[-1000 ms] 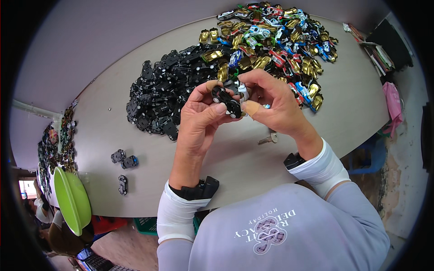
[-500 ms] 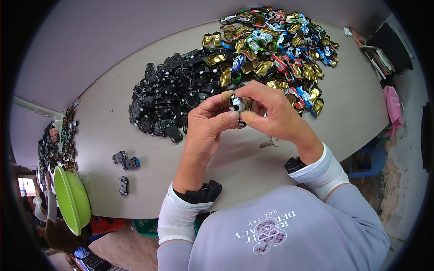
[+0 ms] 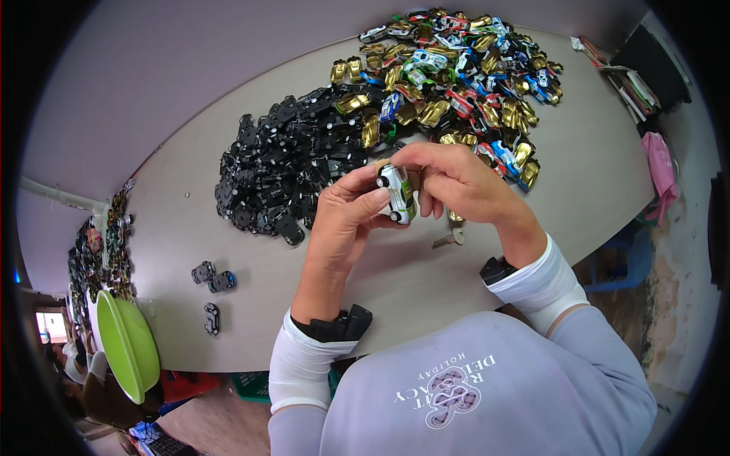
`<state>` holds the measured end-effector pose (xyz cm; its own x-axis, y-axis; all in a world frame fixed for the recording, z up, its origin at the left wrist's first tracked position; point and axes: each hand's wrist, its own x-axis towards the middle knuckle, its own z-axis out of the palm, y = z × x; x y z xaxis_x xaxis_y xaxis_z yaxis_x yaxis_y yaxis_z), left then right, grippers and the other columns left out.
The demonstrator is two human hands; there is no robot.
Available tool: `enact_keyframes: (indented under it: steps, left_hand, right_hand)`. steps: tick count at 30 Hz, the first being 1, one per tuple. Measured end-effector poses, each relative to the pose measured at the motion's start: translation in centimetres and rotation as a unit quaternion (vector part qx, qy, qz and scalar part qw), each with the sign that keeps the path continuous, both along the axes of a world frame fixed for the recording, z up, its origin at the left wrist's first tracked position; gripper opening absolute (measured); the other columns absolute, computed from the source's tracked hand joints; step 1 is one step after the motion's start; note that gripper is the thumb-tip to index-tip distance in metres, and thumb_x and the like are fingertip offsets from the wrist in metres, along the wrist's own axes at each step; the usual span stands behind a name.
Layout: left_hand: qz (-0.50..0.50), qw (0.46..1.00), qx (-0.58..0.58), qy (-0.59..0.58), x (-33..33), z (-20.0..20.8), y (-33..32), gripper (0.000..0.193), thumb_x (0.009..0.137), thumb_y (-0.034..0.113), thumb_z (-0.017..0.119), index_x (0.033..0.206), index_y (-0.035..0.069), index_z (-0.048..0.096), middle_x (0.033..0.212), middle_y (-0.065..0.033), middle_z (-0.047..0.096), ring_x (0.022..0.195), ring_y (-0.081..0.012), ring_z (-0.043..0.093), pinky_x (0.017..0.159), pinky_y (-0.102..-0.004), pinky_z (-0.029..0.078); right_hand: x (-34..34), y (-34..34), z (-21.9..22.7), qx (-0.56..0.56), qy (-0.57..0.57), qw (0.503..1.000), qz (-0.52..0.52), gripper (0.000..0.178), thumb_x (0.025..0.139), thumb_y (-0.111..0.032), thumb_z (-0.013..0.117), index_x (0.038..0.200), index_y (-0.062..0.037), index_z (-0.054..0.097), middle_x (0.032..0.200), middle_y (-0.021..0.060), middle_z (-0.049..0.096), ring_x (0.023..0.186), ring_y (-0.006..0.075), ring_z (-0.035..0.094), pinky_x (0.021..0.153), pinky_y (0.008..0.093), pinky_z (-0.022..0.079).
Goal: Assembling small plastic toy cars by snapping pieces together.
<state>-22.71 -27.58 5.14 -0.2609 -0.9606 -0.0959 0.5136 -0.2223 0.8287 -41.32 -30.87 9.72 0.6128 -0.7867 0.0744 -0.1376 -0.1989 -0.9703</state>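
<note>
A small toy car (image 3: pixel 398 199) with a white and green body and black wheels is held upright on end over the table. My left hand (image 3: pixel 344 205) is closed on it, thumb on its side and fingers behind. My right hand (image 3: pixel 465 186) touches its upper end with the index finger, the other fingers curled beside it; its thumb is mostly hidden. Beyond my hands lie a heap of black toy car bases (image 3: pixel 285 156) and a heap of shiny gold and coloured car bodies (image 3: pixel 456 83). A small metallic piece (image 3: pixel 449 239) lies below my right hand.
Several dark toy cars (image 3: pixel 211 318) lie apart at the left of the table (image 3: pixel 251 304). A green basin (image 3: pixel 125 346) stands by the left edge, near another heap and a person. Papers (image 3: pixel 637 91) and a pink bag (image 3: pixel 658 175) are at the right.
The toy car has been turned, so that its white and green body now shows. My right thumb has drawn back from its lower end, and the right fingers have curled.
</note>
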Motion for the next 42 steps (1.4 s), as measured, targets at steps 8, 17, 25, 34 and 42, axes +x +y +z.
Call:
enact_keyframes:
  steps: [8,17,25,34,42]
  left_hand:
    - [-0.032,0.999,0.006,0.011,-0.4,0.2,0.0,0.045,0.077,0.009,0.066,0.118,-0.001,0.052,0.101,-0.0108,0.061,0.085,-0.0192,0.064,0.065,-0.0339,0.059]
    - [-0.005,0.999,0.018,0.051,0.3,0.1,-0.3,0.035,0.08,0.009,0.064,0.112,0.001,0.052,0.098,-0.008,0.059,0.09,-0.0193,0.06,0.068,-0.0399,0.058]
    - [0.089,0.994,0.007,0.061,0.5,-0.1,-0.7,0.046,0.077,0.001,0.063,0.119,0.004,0.046,0.099,-0.0066,0.059,0.084,-0.016,0.061,0.072,-0.0381,0.058]
    - [0.14,0.97,-0.165,-0.115,-0.4,-0.3,-0.2,0.039,0.074,-0.006,0.063,0.111,-0.001,0.055,0.101,-0.0067,0.058,0.09,-0.0133,0.057,0.07,-0.0257,0.053]
    - [0.047,0.994,-0.029,0.098,0.8,0.7,-0.5,0.042,0.077,0.007,0.066,0.116,0.002,0.049,0.105,-0.0126,0.059,0.098,-0.0254,0.06,0.073,-0.0433,0.057]
  right_hand:
    - [0.0,0.0,-0.1,0.008,-0.007,1.0,-0.017,0.02,0.077,0.001,0.048,0.095,0.0016,0.058,0.068,0.0064,0.056,0.051,0.0105,0.052,0.045,0.0253,0.042]
    - [0.2,0.2,0.3,-0.214,-0.028,0.963,-0.159,0.021,0.07,-0.002,0.064,0.09,-0.0012,0.055,0.079,0.0042,0.053,0.056,0.0088,0.048,0.047,0.0234,0.039]
    - [2.1,0.8,-0.7,-0.428,0.002,0.903,-0.035,0.013,0.069,0.0,0.065,0.077,-0.0014,0.054,0.089,0.0099,0.052,0.07,0.0251,0.057,0.058,0.0336,0.048]
    - [1.5,0.2,-1.5,-0.114,-0.011,0.987,-0.115,0.015,0.072,-0.004,0.066,0.075,-0.0004,0.052,0.072,0.0037,0.053,0.063,0.0101,0.052,0.057,0.0244,0.043]
    - [0.0,0.0,0.6,0.066,-0.168,0.977,-0.114,0.032,0.075,0.0,0.062,0.105,-0.0037,0.05,0.082,0.0008,0.057,0.064,0.0034,0.051,0.048,0.0173,0.04]
